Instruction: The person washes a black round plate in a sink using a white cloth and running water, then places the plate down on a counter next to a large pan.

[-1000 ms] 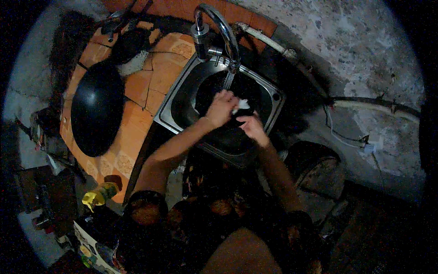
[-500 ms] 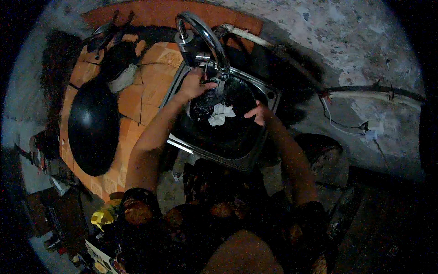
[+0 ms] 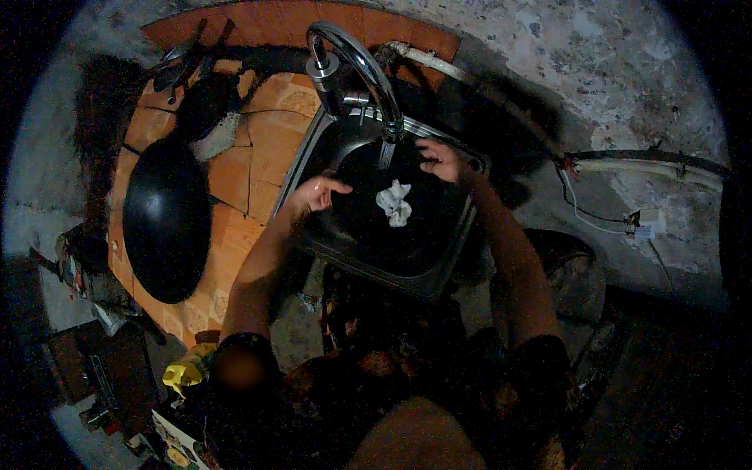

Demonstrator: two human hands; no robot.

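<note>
While water runs from the curved metal tap (image 3: 368, 66) into the steel sink (image 3: 317, 157), a dark round vessel (image 3: 362, 207) sits in the basin with a crumpled white wad (image 3: 394, 204) lying inside it. The person's left grip (image 3: 316, 194) is at the vessel's left edge, thumb pointing inward; the right grip (image 3: 442, 160) is at its upper right, fingers curved. From where I'm standing, it's too dark to tell whether either one has hold of the rim. On the orange-tiled bench (image 3: 235, 182) lies a big, black oval piece (image 3: 166, 223).
</note>
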